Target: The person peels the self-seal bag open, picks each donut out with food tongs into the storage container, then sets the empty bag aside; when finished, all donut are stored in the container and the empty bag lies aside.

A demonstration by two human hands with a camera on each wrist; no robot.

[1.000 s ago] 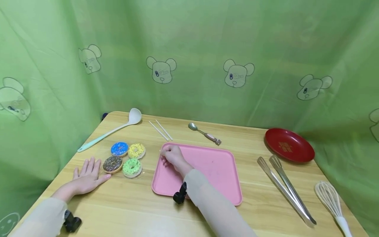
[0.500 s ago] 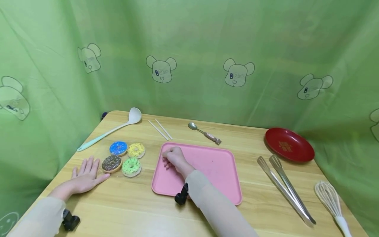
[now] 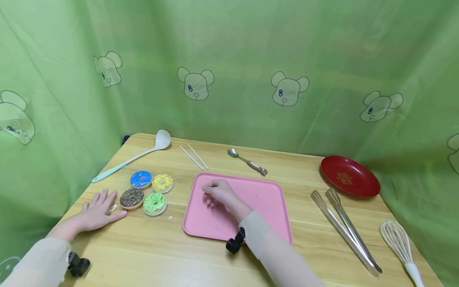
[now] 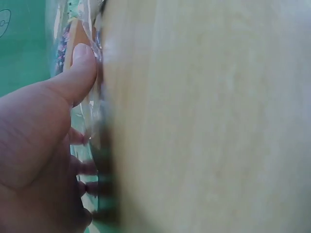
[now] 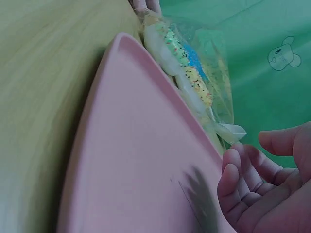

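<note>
Blue [image 3: 141, 179], yellow [image 3: 162, 183], brown [image 3: 132, 198] and green [image 3: 154, 203] toy donuts lie together at the left; the right wrist view shows a clear plastic bag [image 5: 221, 73] around them. My left hand [image 3: 94, 214] lies spread beside the brown donut, fingers straight. In the left wrist view its thumb touches the plastic [image 4: 91, 26]; whether it presses the donut I cannot tell. My right hand [image 3: 221, 193] hovers over the left part of the pink tray [image 3: 258, 207]. Its fingers are loosely bent and hold nothing, with the thumb apart from them in the right wrist view.
Behind the donuts lies a ladle [image 3: 132, 158], with two white sticks [image 3: 195, 156] to its right. A teaspoon [image 3: 247, 161] rests beyond the tray. On the right are a red plate [image 3: 349, 176], metal tongs [image 3: 348, 231] and a whisk [image 3: 399, 247]. Green curtains surround the table.
My right hand has moved right, away from the tray's left rim. The left hand and the bagged donuts have shifted slightly left.
</note>
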